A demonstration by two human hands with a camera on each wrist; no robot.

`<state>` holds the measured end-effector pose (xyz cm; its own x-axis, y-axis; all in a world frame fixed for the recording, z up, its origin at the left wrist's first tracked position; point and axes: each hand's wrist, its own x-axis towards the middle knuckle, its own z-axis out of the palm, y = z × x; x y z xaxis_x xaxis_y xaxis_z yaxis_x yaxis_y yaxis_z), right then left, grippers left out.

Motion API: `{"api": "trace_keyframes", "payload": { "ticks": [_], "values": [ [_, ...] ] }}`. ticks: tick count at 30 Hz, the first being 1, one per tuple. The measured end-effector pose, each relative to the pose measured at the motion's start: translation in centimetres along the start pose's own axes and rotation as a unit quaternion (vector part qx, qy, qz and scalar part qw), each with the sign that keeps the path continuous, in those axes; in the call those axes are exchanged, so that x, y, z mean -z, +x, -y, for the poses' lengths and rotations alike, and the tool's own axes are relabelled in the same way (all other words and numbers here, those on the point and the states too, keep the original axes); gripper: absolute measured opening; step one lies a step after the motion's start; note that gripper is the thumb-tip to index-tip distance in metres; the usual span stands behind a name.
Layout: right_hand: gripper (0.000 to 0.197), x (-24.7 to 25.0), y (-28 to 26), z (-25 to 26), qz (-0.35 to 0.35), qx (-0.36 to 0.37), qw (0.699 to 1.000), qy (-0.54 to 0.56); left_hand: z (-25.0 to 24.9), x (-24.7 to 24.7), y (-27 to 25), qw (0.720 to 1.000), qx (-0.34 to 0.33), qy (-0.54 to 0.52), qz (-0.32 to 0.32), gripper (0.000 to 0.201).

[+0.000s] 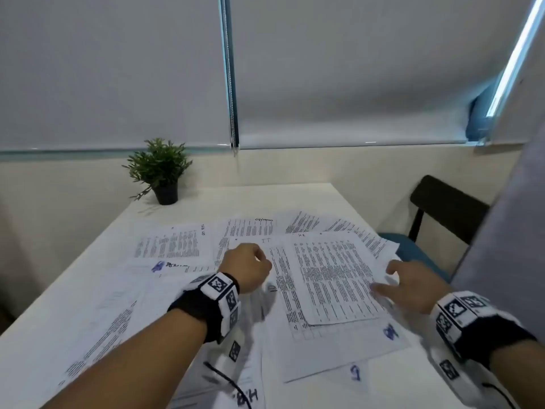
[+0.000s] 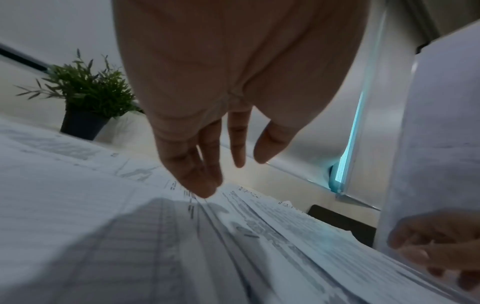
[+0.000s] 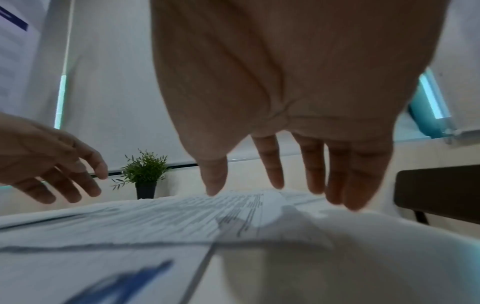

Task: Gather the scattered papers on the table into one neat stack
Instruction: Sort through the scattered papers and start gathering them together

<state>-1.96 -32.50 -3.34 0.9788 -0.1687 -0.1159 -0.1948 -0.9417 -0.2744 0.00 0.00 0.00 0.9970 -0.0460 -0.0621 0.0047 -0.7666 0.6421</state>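
Observation:
Several printed sheets lie scattered and overlapping across the white table (image 1: 73, 290). A densely printed top sheet (image 1: 333, 278) rests at an angle on a larger sheet (image 1: 339, 349) with blue pen marks. My left hand (image 1: 250, 265) hovers over the papers at that sheet's left edge, fingers relaxed and pointing down, fingertips (image 2: 205, 189) just above the paper (image 2: 130, 236). My right hand (image 1: 413, 284) is spread at the top sheet's right edge, straight fingers (image 3: 337, 185) reaching the paper (image 3: 182, 216). Neither hand holds anything.
A small potted plant (image 1: 160, 169) stands at the table's far left corner by the wall. A dark chair (image 1: 442, 208) with a blue seat stands off the table's right side. More sheets (image 1: 168, 243) lie to the left and behind.

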Motion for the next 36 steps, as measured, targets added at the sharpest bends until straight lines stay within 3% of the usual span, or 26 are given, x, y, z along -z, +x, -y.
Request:
{"api": "trace_keyframes", "payload": {
  "ticks": [3,4,8,10,12,15,16,20,22,25,28,32,36],
  "values": [
    [0.074,0.7,1.7,0.7,0.079,-0.007,0.996,-0.035,-0.6,-0.3,2.5,0.995,0.028,0.094,0.022,0.024],
    [0.076,0.9,1.8,1.1,0.102,-0.006,0.993,-0.055,-0.9,-0.3,3.2,0.991,0.037,0.125,0.034,0.034],
    [0.043,0.3,2.6,1.6,0.126,-0.017,0.991,-0.043,-0.9,-1.5,7.0,0.981,0.045,0.170,0.085,0.061],
    [0.040,0.5,3.0,1.6,0.134,-0.020,0.990,-0.033,-1.2,-2.0,8.3,0.980,0.038,0.175,0.089,0.065],
    [0.041,0.6,3.2,1.4,0.150,-0.015,0.988,-0.035,-1.4,-2.3,9.1,0.980,0.030,0.175,0.092,0.063],
    [0.057,0.7,2.9,0.7,0.133,-0.026,0.991,-0.004,-1.4,-2.1,9.6,0.977,0.028,0.184,0.108,0.034],
    [0.060,0.7,2.6,0.3,0.124,-0.030,0.991,0.028,-1.2,-2.1,9.8,0.976,0.034,0.185,0.110,0.033],
    [0.083,0.9,2.0,-0.4,0.129,-0.033,0.986,0.103,-1.0,-2.2,9.8,0.985,0.058,0.121,0.109,0.039],
    [0.074,0.9,1.8,-0.6,0.128,-0.029,0.985,0.109,-1.1,-2.1,9.6,0.990,0.063,0.081,0.093,0.041],
    [0.058,0.4,1.3,-1.0,0.109,-0.033,0.986,0.125,-1.1,-2.6,9.8,0.988,0.044,0.101,0.108,0.072],
    [0.063,0.7,1.0,-0.7,0.142,-0.012,0.984,0.105,-1.3,-3.1,9.9,0.985,0.026,0.122,0.116,0.088],
    [0.079,1.7,0.4,-0.8,0.177,0.012,0.980,0.086,-2.6,-3.4,9.7,0.986,0.023,0.114,0.122,0.085],
    [0.090,2.3,-0.1,-0.9,0.191,0.025,0.974,0.121,-3.3,-3.2,9.2,0.995,-0.022,0.022,0.097,0.079]
  ]
}}
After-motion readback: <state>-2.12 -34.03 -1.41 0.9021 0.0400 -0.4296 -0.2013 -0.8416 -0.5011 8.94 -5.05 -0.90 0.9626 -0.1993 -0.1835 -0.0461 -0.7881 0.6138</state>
